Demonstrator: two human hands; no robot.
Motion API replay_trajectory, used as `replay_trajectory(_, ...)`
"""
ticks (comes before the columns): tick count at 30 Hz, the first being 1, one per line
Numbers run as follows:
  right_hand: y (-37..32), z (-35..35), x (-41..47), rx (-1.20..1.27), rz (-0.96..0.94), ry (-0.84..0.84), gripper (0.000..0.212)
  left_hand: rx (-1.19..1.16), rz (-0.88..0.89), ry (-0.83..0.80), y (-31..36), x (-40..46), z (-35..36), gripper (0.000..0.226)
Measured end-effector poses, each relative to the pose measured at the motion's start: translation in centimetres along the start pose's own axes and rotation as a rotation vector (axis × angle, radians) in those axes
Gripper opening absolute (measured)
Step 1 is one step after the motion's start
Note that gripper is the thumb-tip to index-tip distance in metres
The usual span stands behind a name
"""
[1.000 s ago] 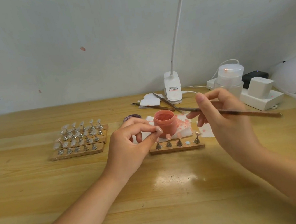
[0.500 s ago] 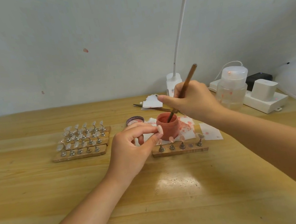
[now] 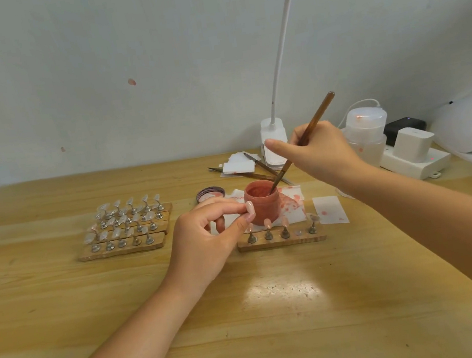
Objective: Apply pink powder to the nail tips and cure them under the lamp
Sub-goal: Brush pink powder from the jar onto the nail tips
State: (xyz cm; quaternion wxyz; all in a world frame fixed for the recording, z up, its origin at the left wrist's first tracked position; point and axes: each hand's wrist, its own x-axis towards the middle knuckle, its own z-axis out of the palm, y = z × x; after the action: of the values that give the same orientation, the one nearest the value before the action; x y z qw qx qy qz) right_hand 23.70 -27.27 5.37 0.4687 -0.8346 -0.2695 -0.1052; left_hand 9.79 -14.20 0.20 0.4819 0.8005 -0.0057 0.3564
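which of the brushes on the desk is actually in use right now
The brush gripped in the right hand, its tip dipped in the pink powder jar. The other brushes lie flat behind the jar.

- A small nail-art workstation, set up at a plain wooden tabletop pushed against a bare pale wall marked with a few pink smudges.
- Racks of nail tips on stands sit toward the left side.
- A white curing lamp stands at the far right edge, beside a power strip.
- An open jar of pink powder rests on stained tissue mid-table.
- Spare brushes lie near the back edge.
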Motion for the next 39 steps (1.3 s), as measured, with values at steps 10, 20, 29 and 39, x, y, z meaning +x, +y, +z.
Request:
replay_trajectory(10, 0.0, -1.4, -0.2, 0.049, 0.004, 0.037, 0.045, 0.016, 0.004, -0.006, -0.1, 0.0, -0.1, 0.028)
replay_trajectory(20, -0.2, -2.0, -3.0, 0.315, -0.05, 0.123, 0.041, 0.029, 0.003, -0.034, -0.1, -0.1, -0.1, 0.022)
replay_trajectory(29, 0.2, 0.5, -10.0, 0.401, -0.384, 0.122, 0.027, 0.02, 0.053, -0.052, -0.4, 0.0, 0.1, 0.008)
replay_trajectory(39, 0.4, 1.0, -10.6, 0.307, -0.476, 0.062, 0.04, 0.016, 0.074, -0.052, -0.7, 0.0, 0.3, 0.01)
